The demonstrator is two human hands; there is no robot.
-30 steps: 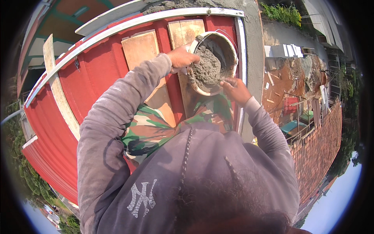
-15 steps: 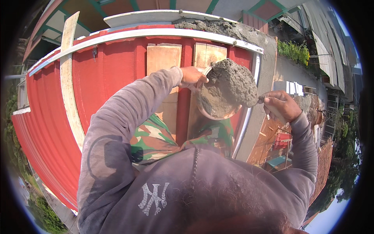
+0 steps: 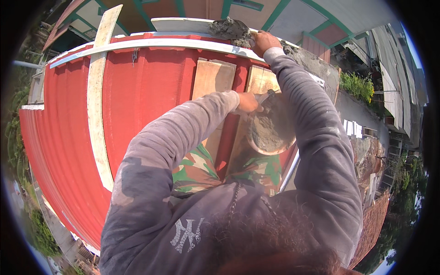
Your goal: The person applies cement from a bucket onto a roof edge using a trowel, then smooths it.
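Note:
My left hand is closed on the rim of a bucket holding wet grey mortar. My right hand grips a trowel whose blade, loaded with a lump of mortar, is over the far edge of the red roof, at a strip of laid mortar beside a white board. Under the bucket and by my camouflage-clad legs lie two wooden boards on the red metal sheet.
A long white batten runs along the roof's far side, crossed at left by a pale plank. At right are a grey rendered ledge, plants and the lower yard. A building with green frames stands beyond.
My right hand has lifted a trowel of mortar out of the bucket and carried it up to the roof's far edge. My left hand stays on the bucket rim.

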